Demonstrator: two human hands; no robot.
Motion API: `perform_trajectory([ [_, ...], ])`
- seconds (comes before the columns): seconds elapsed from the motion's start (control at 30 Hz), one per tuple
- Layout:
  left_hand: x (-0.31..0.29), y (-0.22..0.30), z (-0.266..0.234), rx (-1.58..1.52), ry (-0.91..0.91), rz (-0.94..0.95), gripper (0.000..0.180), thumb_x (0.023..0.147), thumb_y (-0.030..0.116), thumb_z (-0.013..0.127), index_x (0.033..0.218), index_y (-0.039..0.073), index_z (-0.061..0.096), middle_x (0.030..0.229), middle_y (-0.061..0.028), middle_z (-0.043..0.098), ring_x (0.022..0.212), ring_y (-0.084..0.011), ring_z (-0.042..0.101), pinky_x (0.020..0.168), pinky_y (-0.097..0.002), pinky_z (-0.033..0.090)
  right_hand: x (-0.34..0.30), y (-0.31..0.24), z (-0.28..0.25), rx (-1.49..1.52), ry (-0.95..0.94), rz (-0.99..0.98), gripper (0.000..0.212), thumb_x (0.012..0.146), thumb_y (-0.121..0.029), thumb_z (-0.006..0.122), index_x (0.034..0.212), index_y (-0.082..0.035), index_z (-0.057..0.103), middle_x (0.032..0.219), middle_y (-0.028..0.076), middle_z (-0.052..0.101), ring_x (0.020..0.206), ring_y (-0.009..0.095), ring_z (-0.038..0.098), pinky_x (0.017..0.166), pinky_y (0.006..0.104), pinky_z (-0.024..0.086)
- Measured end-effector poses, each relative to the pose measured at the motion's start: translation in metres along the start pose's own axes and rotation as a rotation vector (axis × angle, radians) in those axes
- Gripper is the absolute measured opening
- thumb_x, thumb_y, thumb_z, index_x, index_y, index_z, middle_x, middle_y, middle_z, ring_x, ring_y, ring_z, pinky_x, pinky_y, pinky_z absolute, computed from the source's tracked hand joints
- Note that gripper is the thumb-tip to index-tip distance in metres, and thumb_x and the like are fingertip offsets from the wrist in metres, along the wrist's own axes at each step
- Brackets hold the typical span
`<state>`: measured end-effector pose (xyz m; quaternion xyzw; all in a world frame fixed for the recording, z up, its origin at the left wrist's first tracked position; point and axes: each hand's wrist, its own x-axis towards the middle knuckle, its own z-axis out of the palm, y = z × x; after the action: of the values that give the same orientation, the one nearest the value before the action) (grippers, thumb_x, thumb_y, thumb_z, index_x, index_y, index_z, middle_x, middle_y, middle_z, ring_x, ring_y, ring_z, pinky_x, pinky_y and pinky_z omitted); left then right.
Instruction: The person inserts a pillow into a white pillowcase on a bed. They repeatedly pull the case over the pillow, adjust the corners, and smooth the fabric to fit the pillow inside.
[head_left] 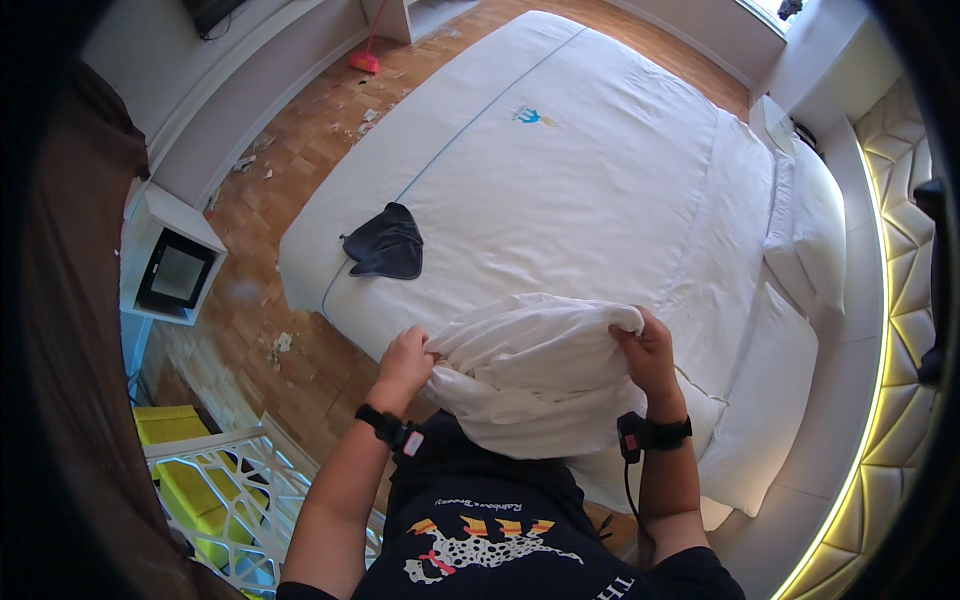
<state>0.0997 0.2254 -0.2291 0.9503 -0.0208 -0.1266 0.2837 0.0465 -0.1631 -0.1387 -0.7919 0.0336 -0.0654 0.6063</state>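
White cloth (530, 375) hangs in loose folds before the person's body, at the near side of the bed (600, 180). The two hands are apart, and each is closed on it: the left hand (405, 362) at its left side, the right hand (648, 352) at its upper right corner. A dark cloth (388, 243) lies on the bed.

Dark T-shirt (470, 490): thin line of white lettering (491, 505) by spotted-animal print (490, 552); bigger white letters (615, 588), cut by lower edge | White bed cover (610, 200): blue-and-yellow emblem (534, 117), too small to read | Left wrist device (408, 440), right wrist device (629, 438): marks illegible
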Motion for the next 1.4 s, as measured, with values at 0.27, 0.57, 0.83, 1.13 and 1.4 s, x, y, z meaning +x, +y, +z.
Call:
perform_trajectory([
  [0.27,-0.022,0.107,-0.003,-0.162,0.180,0.521,0.016,0.091,0.011,0.072,0.104,0.004,0.066,0.106,-0.0167,0.066,0.106,-0.0397,0.062,0.095,-0.0471,0.050,0.000,-0.032,-0.001,-0.083,0.094,-0.195,0.015,0.090,0.005,0.071,0.106,0.002,0.072,0.101,0.006,0.065,0.092,0.018,0.062,0.082,0.0301,0.050],
  [0.57,0.015,0.052,0.018,-0.238,-0.007,0.307,0.007,0.091,0.004,0.065,0.097,0.001,0.067,0.096,-0.0208,0.069,0.095,-0.0431,0.066,0.085,-0.0480,0.054,-0.034,-0.031,-0.004,-0.056,0.035,-0.157,0.015,0.087,0.004,0.076,0.101,0.002,0.073,0.104,0.008,0.067,0.095,0.021,0.064,0.083,0.0314,0.051],
  [0.83,-0.012,0.118,-0.008,-0.384,0.145,0.702,0.021,0.090,0.002,0.071,0.111,0.002,0.067,0.119,-0.0183,0.067,0.110,-0.0376,0.064,0.097,-0.0421,0.052,-0.017,-0.028,0.003,0.044,0.001,-0.122,0.011,0.091,0.004,0.072,0.102,0.001,0.072,0.104,0.004,0.062,0.096,0.016,0.059,0.085,0.0288,0.048],
  [1.13,-0.013,0.133,0.019,-0.354,-0.196,0.703,0.040,0.092,0.015,0.079,0.128,0.002,0.067,0.132,-0.0179,0.067,0.121,-0.0376,0.064,0.105,-0.0417,0.052,-0.009,-0.039,0.015,0.000,-0.152,-0.165,0.011,0.090,0.003,0.073,0.101,0.002,0.071,0.100,0.007,0.064,0.092,0.021,0.062,0.082,0.0309,0.049],
  [1.4,-0.016,0.155,0.025,-0.458,-0.194,0.678,0.030,0.095,0.018,0.075,0.120,0.004,0.068,0.116,-0.0197,0.069,0.106,-0.0383,0.068,0.090,-0.0448,0.054,0.011,-0.043,0.006,-0.004,-0.295,-0.093,0.018,0.092,0.000,0.074,0.110,0.001,0.069,0.104,0.009,0.063,0.098,0.024,0.061,0.087,0.0337,0.049],
])
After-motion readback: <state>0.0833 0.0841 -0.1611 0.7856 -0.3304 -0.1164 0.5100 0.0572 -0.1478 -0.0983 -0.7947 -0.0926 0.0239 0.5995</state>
